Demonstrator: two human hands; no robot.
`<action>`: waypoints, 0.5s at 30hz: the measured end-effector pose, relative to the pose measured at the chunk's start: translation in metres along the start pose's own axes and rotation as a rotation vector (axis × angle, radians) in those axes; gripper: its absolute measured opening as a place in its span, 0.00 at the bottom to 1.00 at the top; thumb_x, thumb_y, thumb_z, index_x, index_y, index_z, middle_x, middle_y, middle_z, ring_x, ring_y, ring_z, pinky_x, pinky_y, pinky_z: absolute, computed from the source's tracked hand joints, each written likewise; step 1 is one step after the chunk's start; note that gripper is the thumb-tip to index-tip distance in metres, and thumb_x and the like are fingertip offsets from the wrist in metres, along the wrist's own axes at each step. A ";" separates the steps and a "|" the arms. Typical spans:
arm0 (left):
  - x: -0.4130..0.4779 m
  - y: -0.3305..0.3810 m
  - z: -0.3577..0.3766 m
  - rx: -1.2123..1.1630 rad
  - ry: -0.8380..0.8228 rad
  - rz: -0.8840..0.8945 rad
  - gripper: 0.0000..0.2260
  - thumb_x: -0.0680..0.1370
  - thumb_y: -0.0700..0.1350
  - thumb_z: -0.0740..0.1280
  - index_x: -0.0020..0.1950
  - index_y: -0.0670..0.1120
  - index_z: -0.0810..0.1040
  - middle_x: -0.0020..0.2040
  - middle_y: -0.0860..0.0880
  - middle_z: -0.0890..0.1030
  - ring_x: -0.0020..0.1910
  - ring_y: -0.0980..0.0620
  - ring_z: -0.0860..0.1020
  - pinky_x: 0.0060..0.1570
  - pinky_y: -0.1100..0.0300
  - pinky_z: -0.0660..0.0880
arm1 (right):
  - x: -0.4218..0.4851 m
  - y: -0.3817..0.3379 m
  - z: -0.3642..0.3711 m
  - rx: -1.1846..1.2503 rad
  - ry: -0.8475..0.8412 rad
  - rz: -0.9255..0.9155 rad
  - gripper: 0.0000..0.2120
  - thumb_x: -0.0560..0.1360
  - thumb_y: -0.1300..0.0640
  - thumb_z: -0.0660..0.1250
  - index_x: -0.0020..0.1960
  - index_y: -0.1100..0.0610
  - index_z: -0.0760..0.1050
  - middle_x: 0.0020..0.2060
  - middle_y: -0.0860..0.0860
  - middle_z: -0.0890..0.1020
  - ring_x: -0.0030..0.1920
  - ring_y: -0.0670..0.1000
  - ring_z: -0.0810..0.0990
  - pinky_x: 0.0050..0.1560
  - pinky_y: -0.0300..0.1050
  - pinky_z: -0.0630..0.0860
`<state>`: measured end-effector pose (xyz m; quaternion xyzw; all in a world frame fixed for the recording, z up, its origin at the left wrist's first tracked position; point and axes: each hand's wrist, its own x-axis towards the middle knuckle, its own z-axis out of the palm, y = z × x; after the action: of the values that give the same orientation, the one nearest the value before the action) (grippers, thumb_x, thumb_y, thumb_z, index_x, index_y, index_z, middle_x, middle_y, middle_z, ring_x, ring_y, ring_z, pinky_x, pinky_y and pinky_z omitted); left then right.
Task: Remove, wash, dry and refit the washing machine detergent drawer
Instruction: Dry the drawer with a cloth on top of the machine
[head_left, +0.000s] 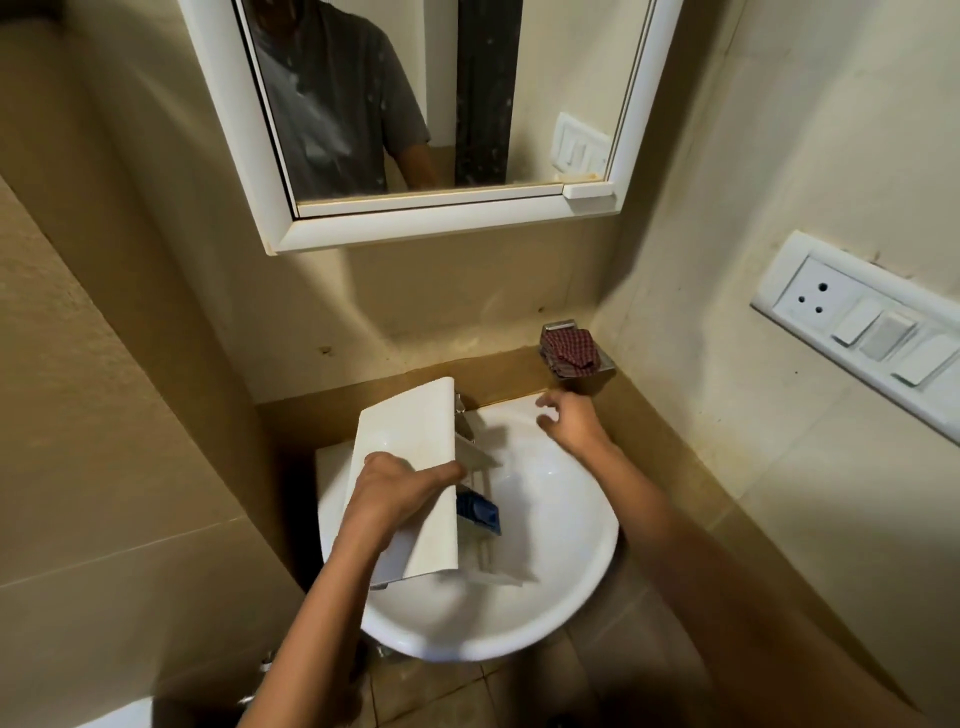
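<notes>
Now the detergent drawer (410, 441) hangs over the sink (545, 597), gripped by the left hand (395, 493), whose fingers and thumb wrap its white front panel; the panel's long axis runs from the back of the basin toward the person, and the compartments, with a blue insert (479, 514), point rightward into the bowl; the right hand (571, 423) is free, fingers loosely spread and holding nothing, above the back rim, just right of the tap (465, 415), which the panel partly hides; washing looks to be the step in hand, and the right hand is nearer the tap; a checked cloth (569, 351) lies in a dish beyond.
</notes>
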<state>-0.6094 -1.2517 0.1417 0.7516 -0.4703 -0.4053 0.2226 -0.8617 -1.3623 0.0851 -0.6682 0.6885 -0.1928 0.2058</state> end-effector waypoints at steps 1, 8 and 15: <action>0.001 -0.002 -0.005 -0.065 -0.028 -0.006 0.28 0.60 0.62 0.75 0.46 0.41 0.77 0.43 0.45 0.79 0.40 0.50 0.77 0.29 0.62 0.69 | 0.009 -0.004 -0.012 0.007 0.067 -0.005 0.15 0.75 0.61 0.69 0.61 0.62 0.77 0.59 0.58 0.80 0.58 0.57 0.78 0.60 0.47 0.74; 0.005 -0.024 -0.022 -0.432 -0.253 -0.149 0.39 0.56 0.62 0.76 0.59 0.41 0.72 0.51 0.39 0.80 0.50 0.42 0.80 0.45 0.52 0.79 | 0.060 -0.009 -0.053 -0.039 0.201 0.067 0.18 0.73 0.58 0.71 0.62 0.58 0.76 0.60 0.58 0.79 0.58 0.58 0.77 0.60 0.47 0.74; 0.012 -0.050 -0.008 -0.543 -0.264 -0.247 0.29 0.70 0.55 0.74 0.63 0.42 0.69 0.55 0.38 0.78 0.54 0.40 0.77 0.58 0.44 0.75 | 0.077 0.000 -0.046 -0.095 0.134 0.021 0.18 0.75 0.61 0.68 0.64 0.60 0.75 0.61 0.61 0.78 0.61 0.61 0.75 0.63 0.51 0.71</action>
<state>-0.5736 -1.2399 0.1059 0.6571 -0.2752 -0.6338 0.3013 -0.8883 -1.4398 0.1216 -0.6556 0.7159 -0.2022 0.1295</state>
